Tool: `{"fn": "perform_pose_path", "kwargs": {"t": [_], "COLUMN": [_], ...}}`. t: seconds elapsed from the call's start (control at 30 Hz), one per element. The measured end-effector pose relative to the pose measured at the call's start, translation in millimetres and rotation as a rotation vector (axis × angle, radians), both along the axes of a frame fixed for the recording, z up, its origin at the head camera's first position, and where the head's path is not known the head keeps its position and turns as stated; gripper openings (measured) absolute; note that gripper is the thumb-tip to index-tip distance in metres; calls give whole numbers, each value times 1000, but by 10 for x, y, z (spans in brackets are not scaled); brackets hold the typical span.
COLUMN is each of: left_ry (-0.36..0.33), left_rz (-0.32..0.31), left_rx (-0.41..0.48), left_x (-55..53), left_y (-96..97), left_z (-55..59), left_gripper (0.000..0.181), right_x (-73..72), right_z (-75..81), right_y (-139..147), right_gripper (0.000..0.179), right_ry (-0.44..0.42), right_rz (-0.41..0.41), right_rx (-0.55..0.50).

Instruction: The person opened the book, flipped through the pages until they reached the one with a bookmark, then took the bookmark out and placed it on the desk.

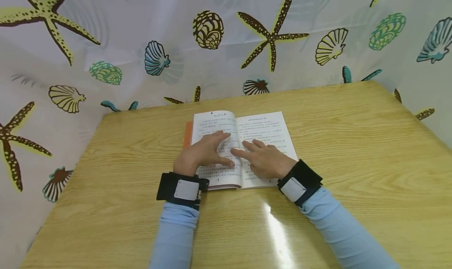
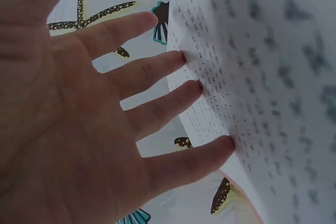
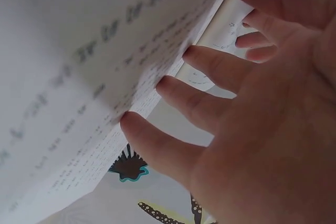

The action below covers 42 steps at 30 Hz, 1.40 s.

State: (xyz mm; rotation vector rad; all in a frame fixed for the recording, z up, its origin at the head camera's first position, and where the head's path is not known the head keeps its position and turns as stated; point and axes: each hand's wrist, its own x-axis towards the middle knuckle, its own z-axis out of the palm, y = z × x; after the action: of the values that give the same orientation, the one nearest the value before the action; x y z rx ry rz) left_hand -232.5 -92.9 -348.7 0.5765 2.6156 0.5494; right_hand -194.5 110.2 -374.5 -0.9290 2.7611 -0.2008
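Observation:
An open book with printed text lies on the wooden table, its spine fold running between the two hands. On the left page rests my left hand, fingers spread and fairly straight, fingertips right at the paper. My right hand lies over the right page, its fingers also spread and their tips against the sheet. The thumbs of both hands point toward the fold. An orange cover edge shows past the book's left side.
The wooden table spreads around the book on all sides. Behind it hangs a white cloth printed with shells and starfish. Black straps with pale patches wrap both wrists, above light blue sleeves.

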Motion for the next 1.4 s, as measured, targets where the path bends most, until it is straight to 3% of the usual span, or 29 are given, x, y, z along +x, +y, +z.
{"fn": "perform_pose_path", "kwargs": {"t": [0.17, 0.47, 0.8, 1.13, 1.4], "left_ry": [-54, -56, -75, -80, -94], "left_rz": [6, 18, 54, 48, 44], "left_rx": [-37, -84, -99, -76, -66], "left_x": [10, 33, 20, -2, 3], "left_y": [0, 34, 14, -18, -73], "left_z": [-41, -50, -87, -118, -124], "left_gripper": [99, 100, 107, 110, 112], "right_x": [1, -27, -98, -250, -326], "right_z": [1, -10, 21, 23, 30], "right_y": [-10, 2, 89, 433, 740], "right_gripper": [58, 59, 67, 61, 65], "right_ry": [9, -21, -154, -168, -190], "right_rz": [6, -6, -66, -154, -215], "right_rx": [18, 17, -20, -13, -132]}}
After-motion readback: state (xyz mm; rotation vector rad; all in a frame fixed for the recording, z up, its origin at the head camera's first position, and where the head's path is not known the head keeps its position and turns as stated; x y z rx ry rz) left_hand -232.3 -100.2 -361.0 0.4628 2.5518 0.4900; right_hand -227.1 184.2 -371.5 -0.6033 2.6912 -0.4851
